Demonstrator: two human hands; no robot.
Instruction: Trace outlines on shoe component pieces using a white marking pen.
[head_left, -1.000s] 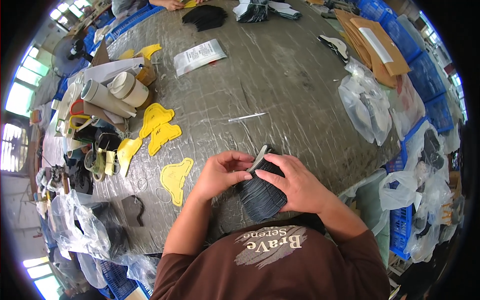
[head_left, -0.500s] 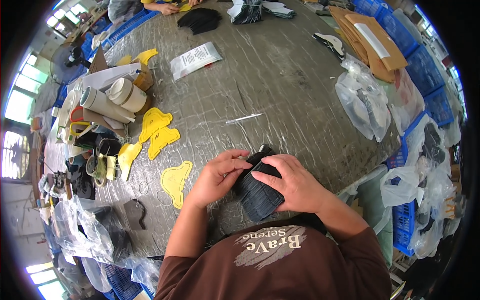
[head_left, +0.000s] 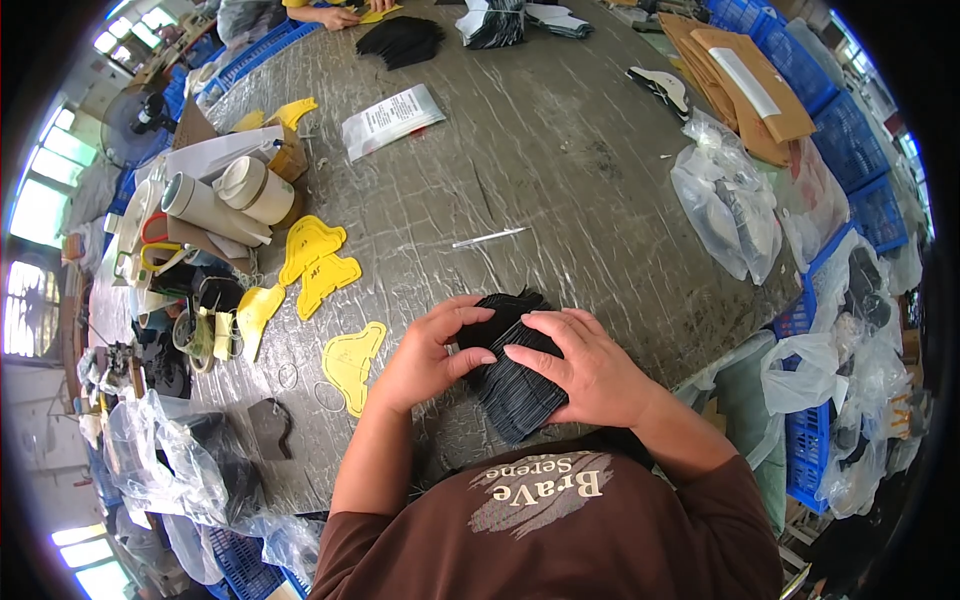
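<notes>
Close to my body, both hands hold a thick stack of thin black cut pieces (head_left: pixel 517 388), its many edges fanned toward me. My left hand (head_left: pixel 435 352) grips the stack's far left corner, thumb on the near side and fingers curled over a black piece turned up there. My right hand (head_left: pixel 575 362) clasps the right side, thumb lying across the edges, fingers bent over the far end. The undersides of the stack and some fingertips are hidden. Left of my left forearm lies a yellow template (head_left: pixel 352 366).
More yellow templates (head_left: pixel 318 262) lie beside cups (head_left: pixel 255 190) and scissors at the left. A white pen (head_left: pixel 489 237) and a printed packet (head_left: pixel 392 121) are farther off. Plastic bags (head_left: pixel 728 205) and brown envelopes (head_left: pixel 745 85) line the right. Across the table, another person's hand (head_left: pixel 338 17) works.
At the far end of the stack, a black piece has turned over to the left and shows its broad face. My left thumb and fingers have spread wider around it. My right hand stays put.
</notes>
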